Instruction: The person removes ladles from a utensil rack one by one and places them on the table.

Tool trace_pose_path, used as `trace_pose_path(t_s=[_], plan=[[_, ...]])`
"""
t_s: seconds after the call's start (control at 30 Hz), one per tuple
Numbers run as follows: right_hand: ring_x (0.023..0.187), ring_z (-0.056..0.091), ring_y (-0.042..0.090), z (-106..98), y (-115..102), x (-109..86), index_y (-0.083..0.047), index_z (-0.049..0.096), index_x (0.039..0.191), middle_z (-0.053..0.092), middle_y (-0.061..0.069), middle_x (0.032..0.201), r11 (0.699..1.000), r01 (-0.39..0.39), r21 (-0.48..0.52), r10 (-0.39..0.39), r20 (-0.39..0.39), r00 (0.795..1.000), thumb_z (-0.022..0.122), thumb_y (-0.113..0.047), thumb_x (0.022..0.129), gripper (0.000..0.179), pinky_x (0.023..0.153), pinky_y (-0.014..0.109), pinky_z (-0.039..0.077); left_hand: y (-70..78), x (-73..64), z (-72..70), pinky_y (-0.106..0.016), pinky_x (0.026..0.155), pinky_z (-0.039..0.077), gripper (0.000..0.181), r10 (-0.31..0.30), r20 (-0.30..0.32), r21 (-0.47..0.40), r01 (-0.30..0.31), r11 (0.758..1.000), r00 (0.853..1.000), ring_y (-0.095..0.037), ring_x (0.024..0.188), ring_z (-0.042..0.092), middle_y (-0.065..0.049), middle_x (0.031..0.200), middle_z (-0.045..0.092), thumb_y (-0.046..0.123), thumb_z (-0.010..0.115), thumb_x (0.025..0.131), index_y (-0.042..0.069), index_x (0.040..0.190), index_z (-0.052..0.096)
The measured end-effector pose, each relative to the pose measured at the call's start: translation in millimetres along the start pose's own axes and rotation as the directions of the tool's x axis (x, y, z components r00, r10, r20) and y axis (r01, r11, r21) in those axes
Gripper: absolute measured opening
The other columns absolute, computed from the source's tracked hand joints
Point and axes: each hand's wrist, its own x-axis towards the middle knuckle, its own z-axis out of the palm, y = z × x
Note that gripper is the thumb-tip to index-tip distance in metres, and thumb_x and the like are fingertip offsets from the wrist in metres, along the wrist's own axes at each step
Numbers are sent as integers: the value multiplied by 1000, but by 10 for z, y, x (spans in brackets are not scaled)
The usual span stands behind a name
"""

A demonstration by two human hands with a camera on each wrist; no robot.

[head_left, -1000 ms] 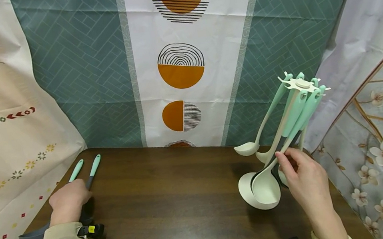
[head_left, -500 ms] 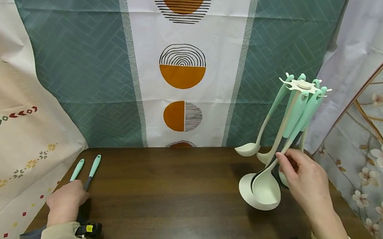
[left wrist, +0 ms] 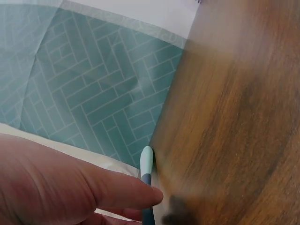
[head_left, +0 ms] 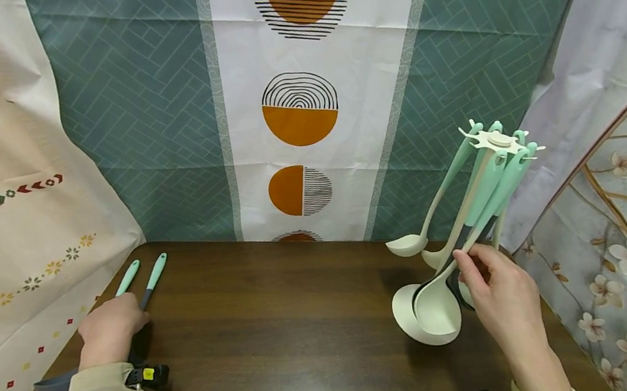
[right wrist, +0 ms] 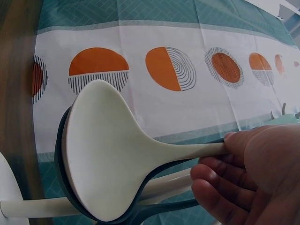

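Note:
At the left of the head view my left hand (head_left: pixel 113 327) pinches the dark neck of a mint-handled utensil (left wrist: pixel 147 164); its working end is hidden under the hand and wrist. A second mint-handled utensil (head_left: pixel 128 277) lies beside it on the table. A dark grey bowl end (head_left: pixel 56 388) sticks out left of the sleeve. On the right, my right hand (head_left: pixel 500 283) pinches the neck of a white serving spoon (right wrist: pixel 105 154) between thumb and fingers. That spoon hangs from the white rotating rack (head_left: pixel 499 141), and a dark utensil (right wrist: pixel 61 154) sits right behind its bowl.
Several other mint-handled utensils hang around the rack, among them a small white ladle (head_left: pixel 407 246). The rack's round white base (head_left: pixel 403 316) stands on the brown wooden table (head_left: pixel 284 331). Patterned cloths (head_left: pixel 156 130) close off the back and both sides.

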Motion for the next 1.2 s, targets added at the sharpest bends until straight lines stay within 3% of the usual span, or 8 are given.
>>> trace_pose_path(t_s=[0.13,0.27,0.37,0.8,0.93,1.2], plan=[[60,57,14,-3,8,1,-14,72,89,67,-5,73,1000,3,0,-3,-3,1000,78,-17,105,18,59,38,41,42,-31,7,-58,72,48,28,18,-118,-6,-19,1000,993,-42,78,60,-19,81,61,26,69,103,4,86,63],[61,58,15,-8,15,0,-13,72,89,68,-5,73,1000,1,-2,-1,-3,1000,78,-16,105,17,59,38,42,100,-57,4,-62,65,49,28,43,-283,-17,-50,999,958,-53,78,63,-28,85,65,24,69,102,-2,95,63],[62,59,17,-12,17,1,-13,73,90,68,-4,73,1000,-5,-4,5,1,1000,79,-16,105,16,60,38,42,138,-70,6,-64,62,49,31,55,-352,-23,-67,997,934,-58,80,64,-32,89,66,23,69,102,-7,106,61],[64,64,22,-10,7,-1,-11,73,95,72,-3,73,1000,-18,-2,18,2,1000,81,-17,103,12,62,42,44,293,-105,12,-69,67,49,40,121,-438,5,-132,991,891,-63,94,63,-36,107,66,22,71,101,-9,125,61],[65,65,21,-7,4,-4,-11,74,97,72,-2,74,1000,-25,-3,25,9,1000,81,-18,103,11,62,41,44,362,-122,26,-69,66,49,44,151,-467,14,-164,986,871,-65,95,62,-37,109,64,23,71,102,-9,130,60],[63,61,16,35,8,-2,-14,74,96,69,-6,73,1000,-3,4,3,11,1000,83,-19,102,11,59,38,44,505,-166,8,-72,70,53,50,188,-469,22,-202,979,863,-64,106,62,-39,124,63,25,70,103,-7,139,59]])
